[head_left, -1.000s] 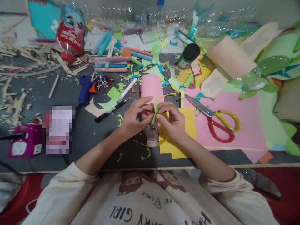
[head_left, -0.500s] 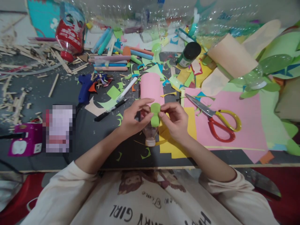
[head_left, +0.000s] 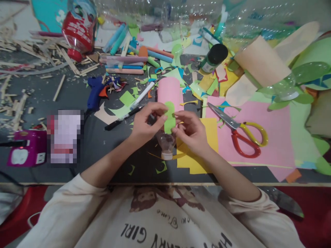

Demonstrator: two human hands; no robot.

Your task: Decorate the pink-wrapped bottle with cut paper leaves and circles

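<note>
A small bright green paper cutout (head_left: 170,119), long with rounded ends, is held up between my two hands. My left hand (head_left: 148,121) pinches its left edge between thumb and fingers. At its right edge, the thumb and bent fingers of my right hand (head_left: 192,131) close on the paper. Right behind the cutout lies a clear plastic bottle (head_left: 167,143) wrapped in pink paper (head_left: 169,89), its cap end pointing toward me. The hands and the cutout hide the bottle's middle.
Scissors (head_left: 239,131) with red and yellow handles lie on pink paper (head_left: 274,137) at right. A blue glue gun (head_left: 95,93), a black pen (head_left: 122,119), a phone (head_left: 66,137) and a purple box (head_left: 27,148) are at left. Markers, paper scraps and bottles crowd the back.
The green cutout, which looked curled with its lower end folded, now appears flatter and longer. Both hands have shifted slightly, and the whole view has moved a little.
</note>
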